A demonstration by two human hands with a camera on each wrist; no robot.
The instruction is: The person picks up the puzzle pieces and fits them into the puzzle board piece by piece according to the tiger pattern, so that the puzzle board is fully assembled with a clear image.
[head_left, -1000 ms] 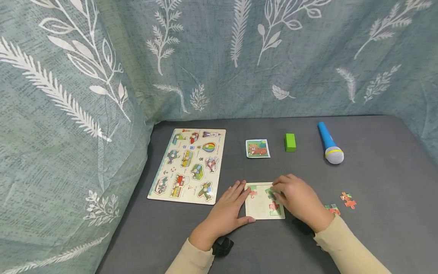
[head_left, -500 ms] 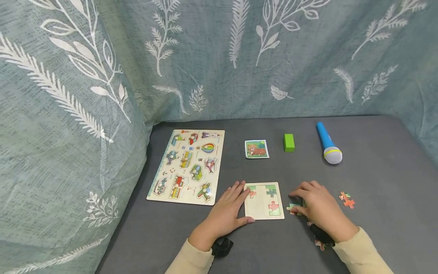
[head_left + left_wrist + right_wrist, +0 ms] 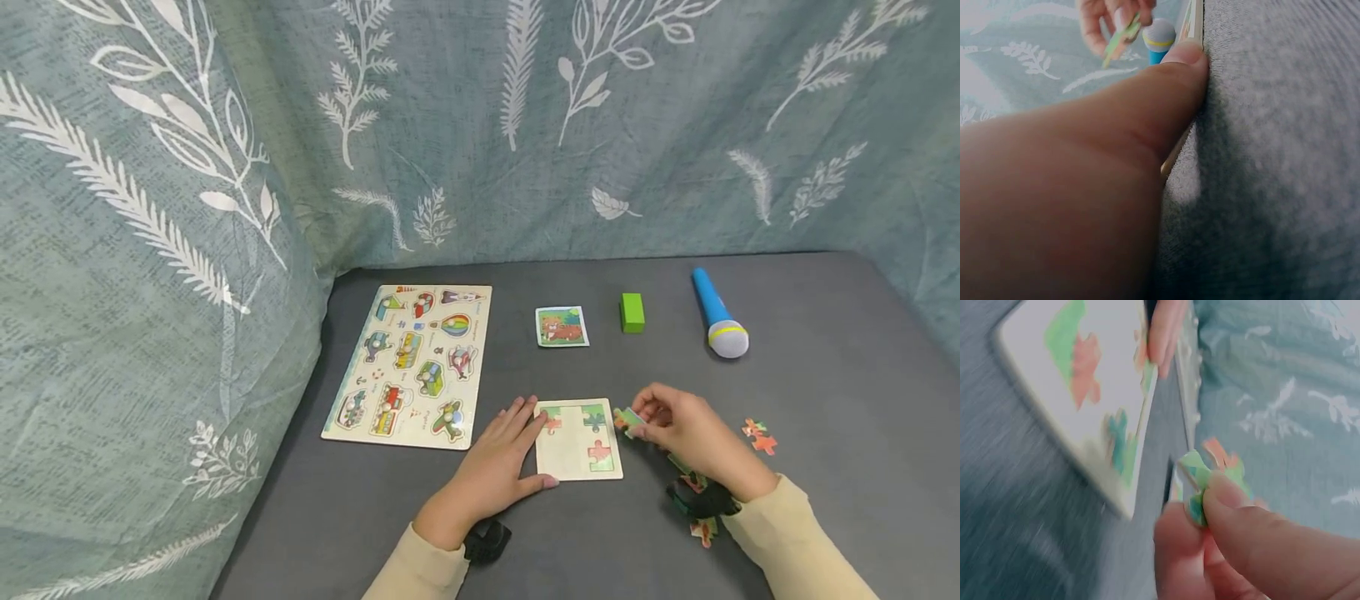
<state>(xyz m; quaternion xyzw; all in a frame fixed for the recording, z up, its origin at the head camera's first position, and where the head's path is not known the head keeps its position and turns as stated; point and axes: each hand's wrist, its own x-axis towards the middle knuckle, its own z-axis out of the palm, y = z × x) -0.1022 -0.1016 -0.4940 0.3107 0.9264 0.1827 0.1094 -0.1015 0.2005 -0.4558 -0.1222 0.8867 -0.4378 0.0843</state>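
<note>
My left hand lies with straight, spread fingers on the left edge of the small square puzzle board, its thumb at the board's lower edge. Three pieces sit in the board: upper left, upper right and lower right. Just right of the board, my right hand pinches a green and orange puzzle piece between thumb and fingers. The right wrist view shows this held piece in front of the fingertips, apart from the board.
Loose puzzle pieces lie at the right and under the right wrist. Behind stand a bear picture card, a green block and a toy microphone. A large vehicle puzzle board is at the left.
My right hand moved from the board to the loose pieces at its right, then lifted one and brought it slightly left towards the board. The left hand has stayed in place.
</note>
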